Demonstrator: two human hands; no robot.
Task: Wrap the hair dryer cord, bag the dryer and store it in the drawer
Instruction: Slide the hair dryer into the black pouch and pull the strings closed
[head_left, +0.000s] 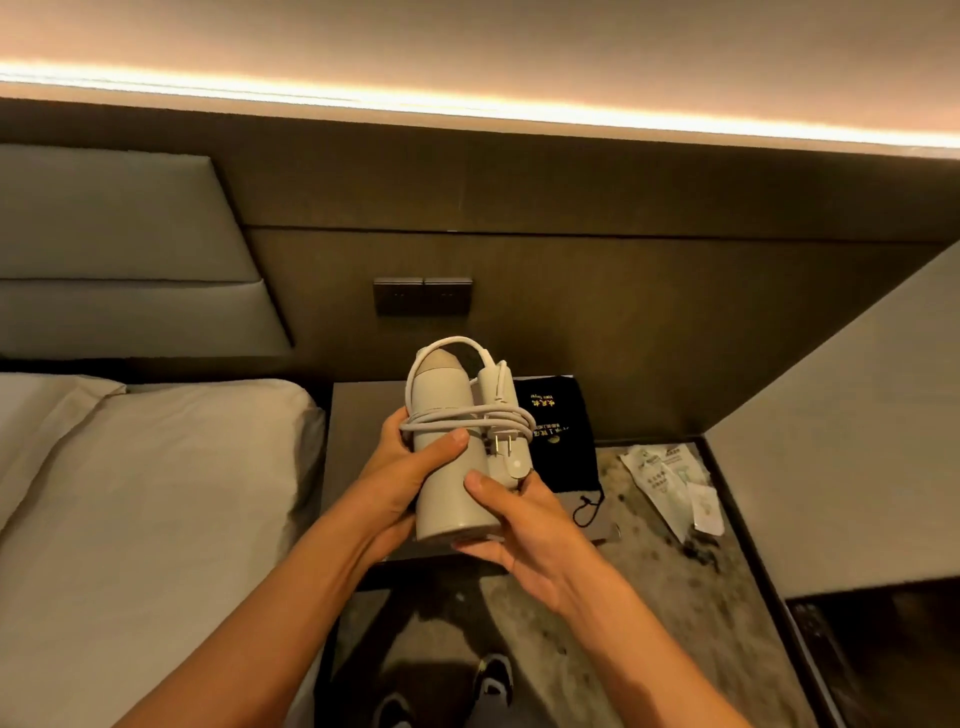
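Note:
I hold a cream hair dryer (441, 410) upright above the nightstand, its handle folded against the barrel. Its white cord (470, 418) is looped around the body, with the plug (501, 444) tucked at the front. My left hand (402, 467) grips the barrel from the left, thumb across the front. My right hand (511, 525) supports the lower end, thumb on the barrel. A black drawstring bag (558, 436) with gold lettering lies flat on the nightstand behind the dryer. No drawer is visible.
The dark nightstand (363, 410) stands between the bed (156, 493) on the left and a pale panel (841, 467) on the right. White paper packets (670, 483) lie on the speckled floor. A switch plate (423, 296) sits on the wall. My shoes (493, 680) show below.

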